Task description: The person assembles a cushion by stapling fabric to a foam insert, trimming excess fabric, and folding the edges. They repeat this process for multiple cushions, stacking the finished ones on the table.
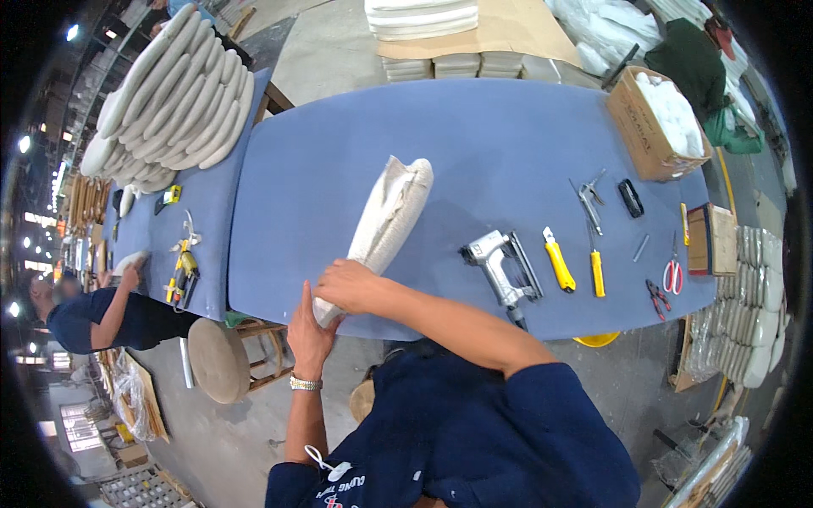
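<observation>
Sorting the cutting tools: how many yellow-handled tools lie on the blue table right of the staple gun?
2. A yellow utility knife lies just right of the staple gun; a slimmer yellow-handled tool lies right of that. Others may be hidden.

Padded cushion piece lies on bench, near end at the front edge under both hands: left hand left of it, right hand on top. Right of cushion, in a row: staple gun, utility knife, screwdriver, scissors. Cardboard box at far right corner. Stack of curved pads on bench far left. Stool below front edge.
</observation>
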Demonstrator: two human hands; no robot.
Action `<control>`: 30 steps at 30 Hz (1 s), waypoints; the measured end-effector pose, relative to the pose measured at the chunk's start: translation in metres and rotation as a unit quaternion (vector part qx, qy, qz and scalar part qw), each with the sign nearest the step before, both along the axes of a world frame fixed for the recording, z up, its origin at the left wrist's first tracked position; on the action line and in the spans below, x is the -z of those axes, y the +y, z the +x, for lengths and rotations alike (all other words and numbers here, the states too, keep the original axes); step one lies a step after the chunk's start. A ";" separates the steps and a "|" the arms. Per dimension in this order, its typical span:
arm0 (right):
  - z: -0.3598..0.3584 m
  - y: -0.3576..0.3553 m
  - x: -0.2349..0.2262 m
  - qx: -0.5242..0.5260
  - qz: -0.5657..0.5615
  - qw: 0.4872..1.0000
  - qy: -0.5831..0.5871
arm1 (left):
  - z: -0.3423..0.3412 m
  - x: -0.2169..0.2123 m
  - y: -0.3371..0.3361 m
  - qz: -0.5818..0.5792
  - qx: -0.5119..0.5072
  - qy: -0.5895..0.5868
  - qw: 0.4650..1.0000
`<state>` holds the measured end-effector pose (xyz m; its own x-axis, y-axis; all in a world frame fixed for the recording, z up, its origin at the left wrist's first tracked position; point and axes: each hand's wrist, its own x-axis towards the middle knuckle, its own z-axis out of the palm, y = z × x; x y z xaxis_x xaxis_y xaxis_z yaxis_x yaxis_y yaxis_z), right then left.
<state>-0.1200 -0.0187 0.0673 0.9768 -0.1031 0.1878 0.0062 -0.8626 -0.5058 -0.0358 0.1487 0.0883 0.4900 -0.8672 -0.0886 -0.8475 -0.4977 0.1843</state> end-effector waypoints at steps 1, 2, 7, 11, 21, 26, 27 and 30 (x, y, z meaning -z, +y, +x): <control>-0.012 -0.004 -0.005 0.009 0.045 0.995 -0.087 | 0.007 0.001 -0.003 0.000 -0.008 -0.004 1.000; -0.033 -0.007 -0.010 0.014 0.091 0.982 -0.162 | 0.008 0.005 -0.003 0.001 -0.021 0.002 1.000; -0.213 -0.083 0.009 0.495 0.173 0.838 -0.151 | -0.023 -0.033 -0.042 0.050 -0.012 0.045 0.998; -0.368 -0.089 0.132 0.686 0.044 0.722 0.084 | -0.056 -0.020 -0.044 0.086 0.027 0.116 0.989; -0.397 -0.076 0.149 0.709 0.064 0.696 0.090 | -0.105 -0.032 -0.076 0.050 0.079 0.212 0.973; -0.322 -0.100 0.096 0.591 0.273 0.734 -0.193 | -0.074 -0.009 -0.132 -0.200 0.158 0.135 0.958; -0.305 -0.102 0.085 0.581 0.309 0.727 -0.194 | -0.064 -0.006 -0.158 -0.229 0.181 0.072 0.954; -0.251 -0.109 0.050 0.537 0.414 0.697 -0.233 | -0.038 -0.005 -0.224 -0.269 0.189 0.003 0.944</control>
